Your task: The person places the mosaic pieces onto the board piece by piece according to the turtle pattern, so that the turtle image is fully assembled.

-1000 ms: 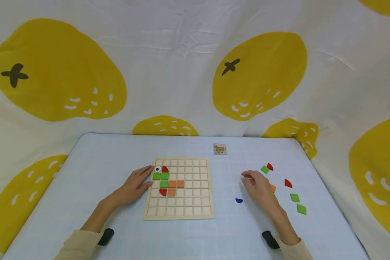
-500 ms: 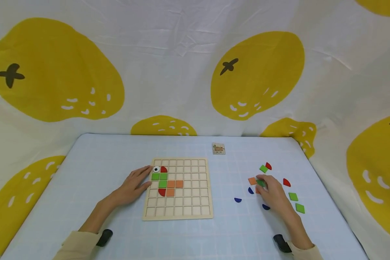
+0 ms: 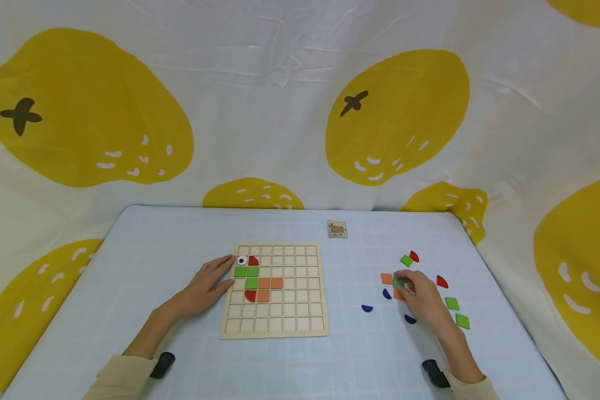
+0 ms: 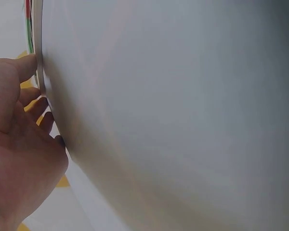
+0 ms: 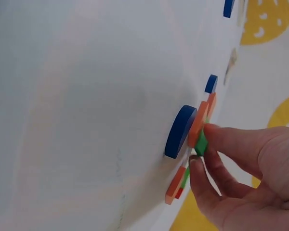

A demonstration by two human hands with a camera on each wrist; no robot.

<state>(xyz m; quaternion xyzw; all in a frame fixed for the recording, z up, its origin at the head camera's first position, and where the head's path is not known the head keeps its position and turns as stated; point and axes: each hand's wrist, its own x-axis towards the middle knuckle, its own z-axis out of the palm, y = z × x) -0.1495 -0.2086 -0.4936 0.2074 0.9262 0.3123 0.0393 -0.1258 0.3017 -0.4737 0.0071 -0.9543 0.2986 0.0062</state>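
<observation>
My right hand (image 3: pixel 422 294) pinches a green square tile (image 3: pixel 399 282) between thumb and fingertips, low over the right side of the table. The same green tile (image 5: pixel 201 144) shows in the right wrist view, close to an orange tile (image 5: pixel 198 122) and a blue half-circle piece (image 5: pixel 180 132). On the left, my left hand (image 3: pixel 205 286) touches the left edge of a wooden grid board (image 3: pixel 300 311) with relaxed fingers. Set in the board's cells are an eye piece (image 3: pixel 242 260), red quarter-circle pieces (image 3: pixel 253 260), green squares (image 3: pixel 252 283) and orange squares (image 3: pixel 277 283).
Loose pieces lie around my right hand: an orange square (image 3: pixel 387 279), several blue half-circles (image 3: pixel 367 308), red quarter-circles (image 3: pixel 442 281) and green squares (image 3: pixel 452 303). A small picture card (image 3: pixel 337 229) lies behind them, toward the back. A patterned cloth (image 3: pixel 280 111) hangs behind the table.
My right hand has moved right, uncovering orange squares and blue half-circles, and has taken hold of a green square. Since half a second ago it has barely shifted. My left hand stays at the board.
</observation>
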